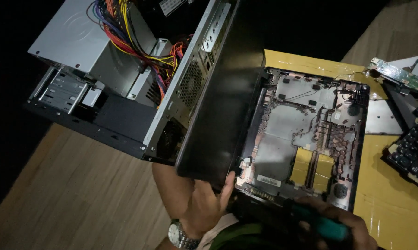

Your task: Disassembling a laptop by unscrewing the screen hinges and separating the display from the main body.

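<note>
The bench (79, 194) is pale wood grain, lit in the middle and dark at its edges; a yellow sheet (394, 194) covers its right part. On the bench, upper left, stands an open desktop computer case (139, 78), grey metal inside with a black outer shell, tilted across the view; its black side panel (223, 102) runs down towards the person. Inside the case a bundle of coloured wires (125, 32), yellow, red, orange and purple, hangs over a grey metal box, and a drive cage (63, 90) sits at the case's lower left end. Just right of the panel, on the yellow sheet, lies an opened laptop base shell (306, 134), empty of boards, with yellow tape patches near its lower edge; right of it lies a black keyboard part (412, 157), and above that a green circuit board (396, 74). The left hand (209, 208), a metal wristwatch (179, 234) on its wrist, has its grip closed on the bottom edge of the side panel, thumb up against the panel's face; the right hand (338, 224), at the laptop shell's near edge, is wrapped shut around a teal-handled tool (320, 224) whose tip is hidden.
</note>
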